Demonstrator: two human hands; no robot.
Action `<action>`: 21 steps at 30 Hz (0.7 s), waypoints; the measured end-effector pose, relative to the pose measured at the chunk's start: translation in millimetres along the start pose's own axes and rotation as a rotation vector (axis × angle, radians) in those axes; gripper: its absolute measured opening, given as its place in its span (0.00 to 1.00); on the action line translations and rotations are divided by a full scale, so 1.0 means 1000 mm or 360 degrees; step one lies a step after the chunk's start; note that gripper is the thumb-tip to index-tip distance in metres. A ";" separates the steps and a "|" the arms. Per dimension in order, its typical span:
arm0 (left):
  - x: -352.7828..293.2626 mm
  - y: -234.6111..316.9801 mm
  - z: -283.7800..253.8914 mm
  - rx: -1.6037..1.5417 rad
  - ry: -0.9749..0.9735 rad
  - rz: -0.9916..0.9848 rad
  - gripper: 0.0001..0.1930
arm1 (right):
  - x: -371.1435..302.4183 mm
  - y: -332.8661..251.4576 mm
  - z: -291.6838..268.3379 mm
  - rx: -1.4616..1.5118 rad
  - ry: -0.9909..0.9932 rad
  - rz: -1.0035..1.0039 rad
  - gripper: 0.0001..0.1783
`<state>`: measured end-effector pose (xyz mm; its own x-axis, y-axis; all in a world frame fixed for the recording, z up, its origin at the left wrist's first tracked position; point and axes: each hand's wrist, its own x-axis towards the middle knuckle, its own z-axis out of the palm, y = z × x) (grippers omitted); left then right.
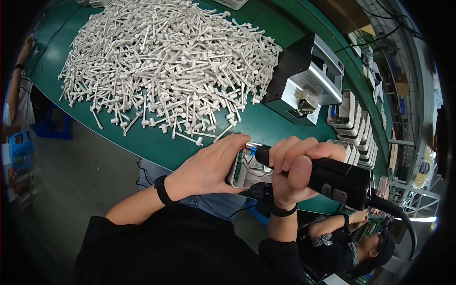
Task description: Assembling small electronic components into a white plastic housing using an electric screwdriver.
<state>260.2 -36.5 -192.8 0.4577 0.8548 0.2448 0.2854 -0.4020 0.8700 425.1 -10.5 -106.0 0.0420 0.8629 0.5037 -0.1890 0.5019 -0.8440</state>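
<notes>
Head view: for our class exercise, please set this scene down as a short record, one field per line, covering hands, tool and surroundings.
Left hand: holding an open white box
Right hand: gripping a black power tool
Tool tip: pointed at the box's upper edge; contact unclear
Pile: many white plastic parts, beyond the hands
Machine: black and silver, right of the pile
Surface: green table
Nearby: another person, lower right

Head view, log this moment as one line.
left hand: holding white housing; right hand: gripping black corded tool, tip at housing; beyond: white parts pile
</notes>
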 end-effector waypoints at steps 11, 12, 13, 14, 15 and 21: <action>0.000 0.001 0.002 0.0003 -0.0008 0.0069 0.53 | 0.007 -0.002 -0.013 0.0048 0.0090 0.0018 0.19; -0.001 0.003 0.001 0.0020 0.0022 0.0103 0.52 | 0.006 -0.009 -0.015 0.0136 0.0083 -0.0050 0.20; -0.001 0.003 -0.006 0.0067 0.0051 0.0128 0.52 | 0.009 -0.011 -0.013 0.0248 0.0058 -0.0126 0.22; 0.002 0.006 -0.009 0.0031 0.0026 0.0094 0.53 | 0.018 -0.017 -0.015 0.0335 0.0035 -0.0211 0.24; 0.000 0.012 -0.008 -0.0018 -0.0008 0.0047 0.53 | 0.033 -0.035 -0.028 0.0192 0.0039 -0.0364 0.27; -0.017 0.032 -0.007 -0.0736 -0.0043 -0.0364 0.51 | 0.122 -0.025 -0.140 -0.1139 0.0480 -0.0054 0.33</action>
<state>255.8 -61.5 -165.8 0.4501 0.8927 0.0203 -0.0186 -0.0134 0.9997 572.4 90.9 -49.5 0.3210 0.7738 0.5461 0.4925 0.3562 -0.7941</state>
